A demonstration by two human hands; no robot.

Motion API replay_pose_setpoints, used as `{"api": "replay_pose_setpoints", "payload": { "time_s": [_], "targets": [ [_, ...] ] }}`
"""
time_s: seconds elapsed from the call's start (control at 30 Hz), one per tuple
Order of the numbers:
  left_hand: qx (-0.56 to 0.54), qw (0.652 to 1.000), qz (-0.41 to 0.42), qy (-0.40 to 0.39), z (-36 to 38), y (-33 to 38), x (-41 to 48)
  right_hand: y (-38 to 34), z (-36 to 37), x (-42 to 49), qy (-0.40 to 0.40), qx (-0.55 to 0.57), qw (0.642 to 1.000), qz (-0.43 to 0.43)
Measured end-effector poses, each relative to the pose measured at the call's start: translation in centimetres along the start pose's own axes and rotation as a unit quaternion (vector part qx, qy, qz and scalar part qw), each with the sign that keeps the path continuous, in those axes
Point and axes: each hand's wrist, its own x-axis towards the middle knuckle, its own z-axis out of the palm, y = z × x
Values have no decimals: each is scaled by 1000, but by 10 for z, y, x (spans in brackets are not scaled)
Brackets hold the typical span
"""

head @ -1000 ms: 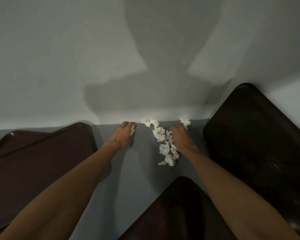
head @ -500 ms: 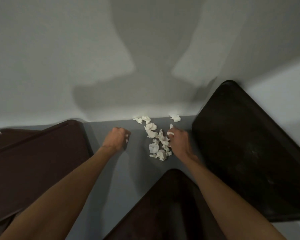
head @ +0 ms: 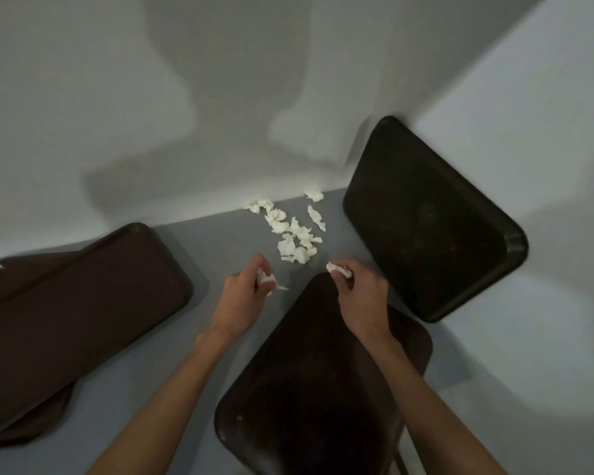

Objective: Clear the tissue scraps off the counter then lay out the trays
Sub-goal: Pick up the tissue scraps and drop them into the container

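Several white tissue scraps [head: 294, 231] lie in a loose pile on the grey counter [head: 216, 241] near the wall. My left hand [head: 242, 296] grips a few scraps [head: 266, 281] just below and left of the pile. My right hand [head: 359, 296] pinches another scrap [head: 336, 269] over the far corner of the dark brown tray [head: 309, 382] in front of me. Brown trays [head: 72, 303] sit stacked at the left. A black tray [head: 429, 217] lies at the right, its far corner against the wall.
A pale wall [head: 220, 97] runs along the back of the counter and turns a corner at the right. A strip of grey counter shows between the left stack and the middle tray.
Both hands have pulled back from the pile toward me, each holding scraps. The view has tilted down, showing more of the middle tray.
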Motion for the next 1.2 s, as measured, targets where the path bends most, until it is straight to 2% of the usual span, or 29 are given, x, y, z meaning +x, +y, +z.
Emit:
{"api": "replay_pose_setpoints", "payload": {
  "time_s": [0.13, 0.37, 0.63, 0.8, 0.97, 1.2],
  "targets": [
    [-6, 1000, 18, -24, 2, 35, -49, -9, -32, -62, 31, 9, 999, 39],
    [-92, 992, 44, -68, 32, 97, -132, 6, -92, -169, 85, 34, 990, 103],
    [-120, 981, 47, -143, 103, 163, -225, 74, -150, -289, 136, 73, 980, 124],
    [-99, 984, 30, -147, 168, 189, -287, 134, -176, -358, 118, 91, 975, 168],
    [-70, 985, 14, -154, 243, 182, -344, 210, -175, -420, 74, 86, 972, 208],
    [-41, 974, -92, -201, 331, 116, -390, 297, -124, -481, 26, 83, 953, 291]
  ]
}}
